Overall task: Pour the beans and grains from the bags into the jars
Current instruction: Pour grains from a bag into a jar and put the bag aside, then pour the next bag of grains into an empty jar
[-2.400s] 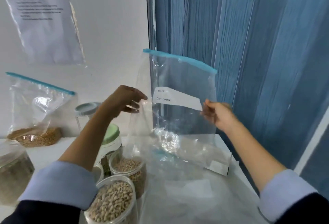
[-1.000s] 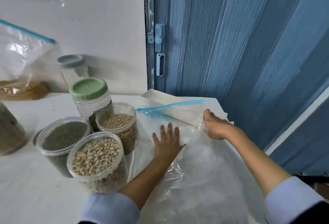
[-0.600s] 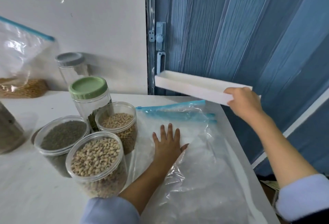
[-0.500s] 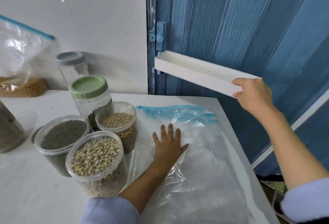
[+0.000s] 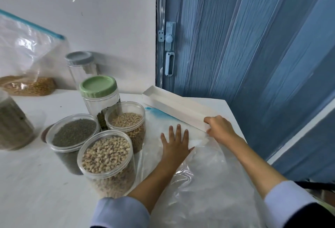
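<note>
Left hand flat, fingers spread, on crinkly clear plastic bag; right hand grips long white cardboard tray at centre frame.

A left hand presses flat, fingers spread, on an empty clear bag on a white table; the right hand grips a long white box lying across the bag's blue edge; left of both hands, open jars hold beans and grains.

The left hand lies flat, fingers spread toward twelve o'clock; the right hand, at its two o'clock, curls in a grip.
</note>
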Demonstrator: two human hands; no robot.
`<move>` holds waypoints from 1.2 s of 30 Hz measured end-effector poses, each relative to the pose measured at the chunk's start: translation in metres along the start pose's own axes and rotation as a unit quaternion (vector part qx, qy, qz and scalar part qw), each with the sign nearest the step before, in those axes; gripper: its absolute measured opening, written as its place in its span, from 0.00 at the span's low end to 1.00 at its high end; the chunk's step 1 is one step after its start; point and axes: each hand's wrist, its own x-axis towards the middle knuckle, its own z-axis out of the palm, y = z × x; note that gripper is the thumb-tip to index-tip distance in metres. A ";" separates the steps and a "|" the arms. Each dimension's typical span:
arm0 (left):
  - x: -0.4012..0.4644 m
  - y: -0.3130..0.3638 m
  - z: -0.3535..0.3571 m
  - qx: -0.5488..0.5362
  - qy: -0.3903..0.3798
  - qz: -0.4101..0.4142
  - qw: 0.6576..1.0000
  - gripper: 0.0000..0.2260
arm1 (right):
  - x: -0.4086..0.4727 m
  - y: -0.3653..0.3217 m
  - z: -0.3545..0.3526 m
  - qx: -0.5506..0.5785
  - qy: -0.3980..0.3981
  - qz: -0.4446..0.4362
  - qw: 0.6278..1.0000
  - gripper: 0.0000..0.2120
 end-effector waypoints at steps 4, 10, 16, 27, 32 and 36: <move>0.000 0.002 -0.002 -0.023 0.024 -0.020 0.999 0.63 | 0.004 0.006 -0.019 0.017 -0.052 -0.022 0.998 0.05; -0.015 0.000 -0.035 -0.308 0.218 0.011 0.926 0.16 | 0.015 0.003 -0.070 0.111 0.033 -0.037 0.993 0.05; -0.048 -0.001 -0.104 -0.378 0.304 0.079 0.871 0.14 | 0.013 -0.073 -0.128 0.125 0.082 -0.135 0.980 0.06; -0.115 -0.148 -0.226 -0.366 0.385 0.054 0.846 0.13 | 0.030 -0.268 -0.161 0.041 0.117 -0.295 0.947 0.10; -0.140 -0.250 -0.260 -0.328 0.455 0.011 0.828 0.12 | 0.040 -0.370 -0.149 0.036 0.085 -0.313 0.945 0.10; -0.153 -0.326 -0.277 -0.289 0.471 -0.063 0.831 0.12 | 0.045 -0.435 -0.128 -0.046 -0.003 -0.313 0.949 0.13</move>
